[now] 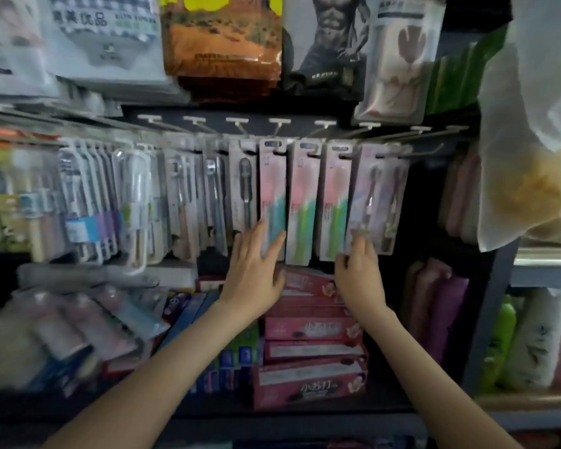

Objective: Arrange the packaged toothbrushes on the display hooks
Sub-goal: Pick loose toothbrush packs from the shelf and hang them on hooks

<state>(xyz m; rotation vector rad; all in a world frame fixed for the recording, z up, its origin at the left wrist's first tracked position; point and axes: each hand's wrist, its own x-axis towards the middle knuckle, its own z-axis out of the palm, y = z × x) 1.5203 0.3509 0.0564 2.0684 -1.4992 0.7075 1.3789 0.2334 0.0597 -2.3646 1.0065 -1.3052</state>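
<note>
Currently right grip (359,273) pinches the bottom edge of the lilac twin pack (379,196), which hangs long-axis vertical straight above it on its hook (418,153). Left grip (254,267) is released, straight fingers (274,247) flat on the pink-teal pack (272,189) further left. Right is nearer.

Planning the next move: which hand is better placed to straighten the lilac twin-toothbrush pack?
Right. The right hand holds the bottom of the lilac twin-toothbrush pack; the left hand rests flat on a pink-and-teal pack.
</note>
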